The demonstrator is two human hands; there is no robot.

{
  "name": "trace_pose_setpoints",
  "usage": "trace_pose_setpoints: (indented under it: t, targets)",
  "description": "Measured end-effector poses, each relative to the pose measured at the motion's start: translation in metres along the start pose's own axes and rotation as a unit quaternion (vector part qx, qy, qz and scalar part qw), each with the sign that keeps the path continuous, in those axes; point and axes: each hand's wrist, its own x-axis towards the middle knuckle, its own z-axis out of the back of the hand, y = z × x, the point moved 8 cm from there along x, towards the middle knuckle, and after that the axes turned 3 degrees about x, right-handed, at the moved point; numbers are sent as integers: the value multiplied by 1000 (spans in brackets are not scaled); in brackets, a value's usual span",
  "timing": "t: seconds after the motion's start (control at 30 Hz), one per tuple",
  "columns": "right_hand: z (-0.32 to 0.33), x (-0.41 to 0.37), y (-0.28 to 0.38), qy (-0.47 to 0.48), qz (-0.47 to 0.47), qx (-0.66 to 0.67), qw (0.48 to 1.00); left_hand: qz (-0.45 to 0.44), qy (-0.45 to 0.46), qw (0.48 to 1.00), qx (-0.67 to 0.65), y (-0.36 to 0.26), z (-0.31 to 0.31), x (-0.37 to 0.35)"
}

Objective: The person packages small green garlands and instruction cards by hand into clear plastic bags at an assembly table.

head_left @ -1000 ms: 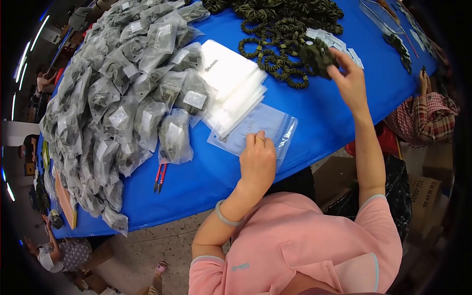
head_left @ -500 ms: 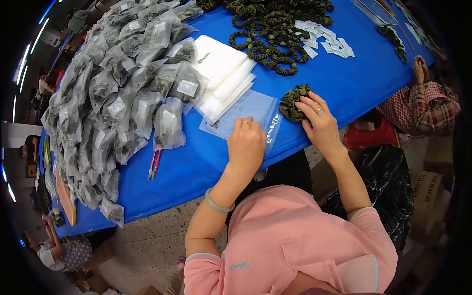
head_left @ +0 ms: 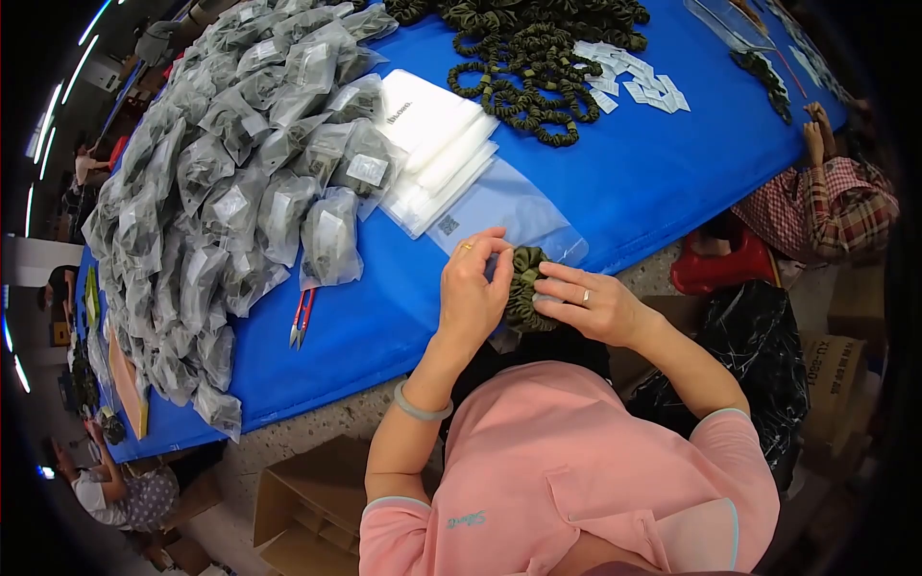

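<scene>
A dark green scrunchie (head_left: pixel 527 290) is held near the table's front edge, between both hands. My left hand (head_left: pixel 473 286) closes on its left side, thumb and fingertips together at the top. My right hand (head_left: pixel 588 305) grips it from the right, fingers over its folds. Just behind the hands lies a clear plastic bag (head_left: pixel 514 206) with a small dark square print. White bags (head_left: pixel 423 125) are stacked beyond it. Linked green scrunchies (head_left: pixel 538 96) and small white labels (head_left: pixel 639 79) lie farther back.
Filled clear bags (head_left: pixel 230 206) are heaped across the left of the blue table (head_left: pixel 365 331). Red-handled snips (head_left: pixel 303 317) lie beside them. At the right are a red stool (head_left: pixel 725 264), a black plastic bag (head_left: pixel 754 355) and a person (head_left: pixel 816 206). An open carton (head_left: pixel 312 490) stands below the table.
My right hand has brought the scrunchie left and toward me. My left hand has moved off the clear bag and taken hold of the scrunchie. The open carton has come into view.
</scene>
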Motion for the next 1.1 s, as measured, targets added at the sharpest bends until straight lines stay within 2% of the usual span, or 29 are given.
trace_pose_setpoints:
  t: [0.13, 0.17, 0.3, 0.33, 0.47, 0.57, 0.63, 0.7, 0.73, 0.77, 0.8, 0.87, 0.97, 1.0, 1.1]
  targets:
    - [-2, 8, -4, 53, 18, 92, 994, -129, 31, 989, 61, -21, 0, 6]
    - [-3, 10, -4, 53, 20, 93, 994, -128, 28, 989, 63, -21, 1, 7]
    - [8, 20, -25, -66, -114, -87, 987, -200, -6, 974, 103, -35, 0, 8]
    - [7, 21, -25, -64, -111, -85, 988, -198, -9, 975, 104, -36, -2, 10]
    - [-7, 30, -23, -56, -101, -133, 984, -296, -62, 943, 136, -55, -5, 10]
    - [-20, 39, -22, -46, -87, -133, 986, -298, -106, 931, 183, -60, -7, 4]
    - [-19, 43, -27, -49, -103, -171, 979, -312, -114, 929, 163, -58, -12, -1]
    - [-20, 50, -29, -38, -124, -195, 972, -250, -204, 942, 92, -56, 6, -8]
    - [-20, 53, -30, -38, -127, -200, 971, -252, -201, 943, 88, -41, -4, -8]
    - [-21, 56, -30, -30, -126, -202, 971, -103, -213, 969, -71, 10, -8, -2]
    - [-22, 57, -29, -23, -124, -204, 971, 52, -214, 949, -225, 61, -25, -3]
    - [-20, 52, -25, -28, -121, -174, 977, 78, -192, 939, -275, 56, -21, 0]
    - [-18, 45, -18, -47, -100, -72, 991, 155, -136, 889, -409, 44, -17, 7]
    - [-19, 44, -21, -49, -103, -77, 990, 153, -130, 890, -410, 37, -18, 11]
    - [-18, 37, -39, -95, -146, -115, 978, 108, -52, 961, -249, 11, -27, 22]
